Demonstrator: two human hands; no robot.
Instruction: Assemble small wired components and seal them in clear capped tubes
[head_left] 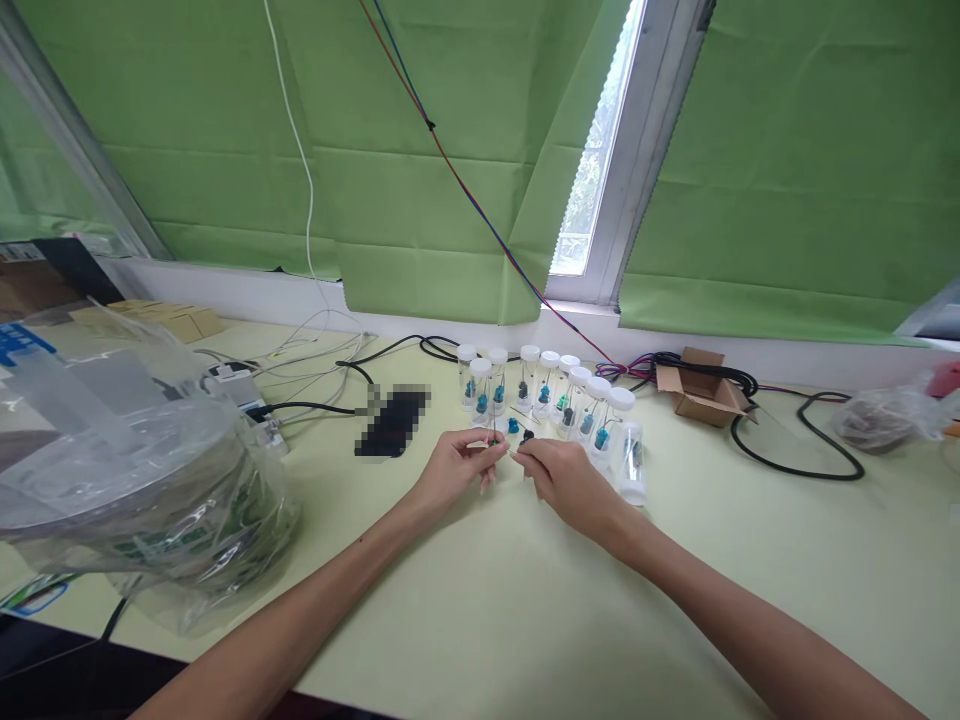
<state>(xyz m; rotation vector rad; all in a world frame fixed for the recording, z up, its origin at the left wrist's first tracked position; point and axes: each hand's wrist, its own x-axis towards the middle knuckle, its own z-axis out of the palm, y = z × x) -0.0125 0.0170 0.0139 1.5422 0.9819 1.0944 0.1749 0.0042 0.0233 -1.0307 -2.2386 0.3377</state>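
My left hand [456, 468] is closed in a pinch on a small green piece [493, 440] with a thin stalk standing up from it. Close beside it, the fingers of my right hand [564, 478] are pinched together near a pale thin tip, too small to make out. Just beyond my fingertips lie a small blue piece [513, 426] and a black piece [528, 435]. Behind them stand several clear tubes with white caps [549, 372], holding blue, green or dark pieces on thin stalks. One tube [633, 465] is nearer, right of my right hand.
At left sits a large container in a clear plastic bag [187, 500], with a power strip [240, 390] and cables behind it. A dark pixelated patch [391, 422] is left of the tubes. An open cardboard box [701, 390], black cable [795, 470] and plastic bag [885, 415] lie right.
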